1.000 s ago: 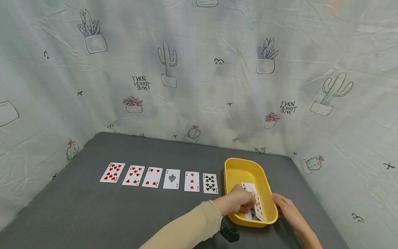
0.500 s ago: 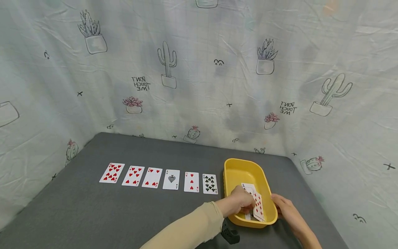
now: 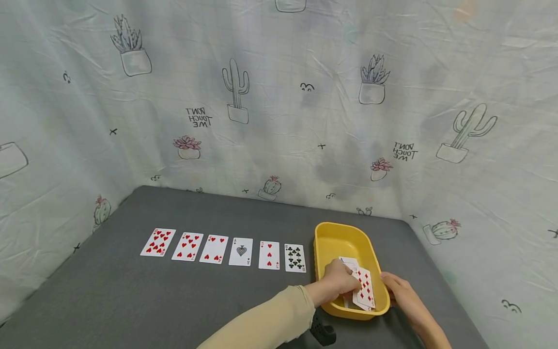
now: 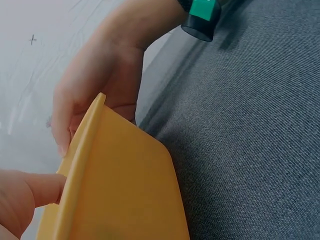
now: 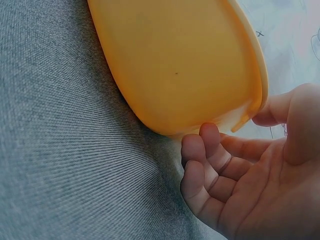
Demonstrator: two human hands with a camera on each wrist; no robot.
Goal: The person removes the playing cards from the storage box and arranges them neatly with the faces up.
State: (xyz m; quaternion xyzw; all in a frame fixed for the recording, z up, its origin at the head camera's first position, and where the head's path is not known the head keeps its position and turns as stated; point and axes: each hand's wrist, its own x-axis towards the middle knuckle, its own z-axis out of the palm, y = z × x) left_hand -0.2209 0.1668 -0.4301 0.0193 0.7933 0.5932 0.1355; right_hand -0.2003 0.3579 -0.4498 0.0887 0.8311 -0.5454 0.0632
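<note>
My left hand (image 3: 340,278) reaches down into the yellow plastic box (image 3: 344,232). Its fingertips are partly hidden, but the hand pinches a playing card (image 3: 365,288) printed with red diamonds. Other cards lie under it, among them an ace (image 3: 348,261) partly covered by the hand. At the box's right side my right hand (image 3: 405,298) grips the rim. The right wrist view shows that hand's thumb at the rim and its curled fingers (image 5: 195,147) against the outer wall. In the left wrist view the left thumb (image 4: 47,189) shows beside the rim.
Left of the box, several face-up cards lie in a spaced row on the grey table (image 3: 174,300), from a hearts card (image 3: 158,242) to a clubs card (image 3: 295,258). A patterned curtain (image 3: 279,97) stands behind and at both sides.
The diamonds card in the box has turned and shifted slightly right, showing more of its face. My left hand has moved only slightly. My right hand keeps its place on the rim.
</note>
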